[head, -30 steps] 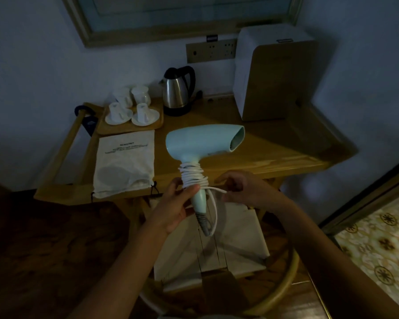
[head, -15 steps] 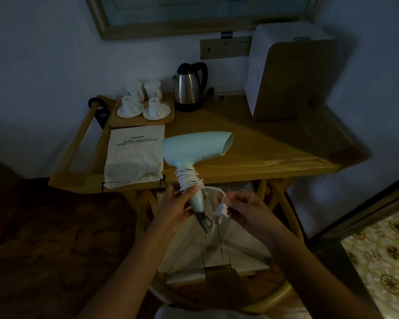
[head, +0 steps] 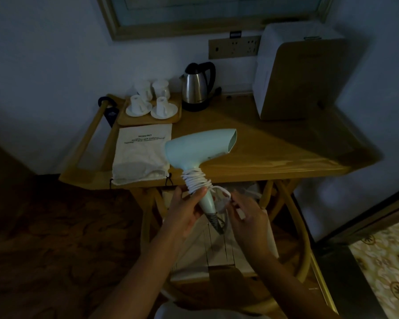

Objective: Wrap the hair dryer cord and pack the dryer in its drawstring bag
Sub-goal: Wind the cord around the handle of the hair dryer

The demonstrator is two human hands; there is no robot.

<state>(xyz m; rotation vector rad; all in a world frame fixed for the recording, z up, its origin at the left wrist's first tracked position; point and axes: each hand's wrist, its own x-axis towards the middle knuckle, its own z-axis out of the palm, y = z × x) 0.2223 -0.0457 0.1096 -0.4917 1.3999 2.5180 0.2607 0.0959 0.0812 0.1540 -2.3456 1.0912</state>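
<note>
Two hands on one job, held out in front of the table (head: 274, 157) front edge. Bag (head: 143, 153) lies flat at the table's front-left corner, mouth and drawstrings toward the person, likely so the dryer can slide straight in. Dryer (head: 198, 148) is up in the air, nozzle pointing right. Left hand (head: 184, 210) is clamped round the handle, thumb pressing the cord (head: 197, 180) coils so they don't unwind. Right hand (head: 247, 215) pinches the loose tail loop (plug not clearly visible), probably to tuck it.

Smooth plastic hair dryer (head: 197, 149), matt cloth bag (head: 139, 155), glossy wooden table (head: 274, 155), polished metal kettle (head: 195, 87).
</note>
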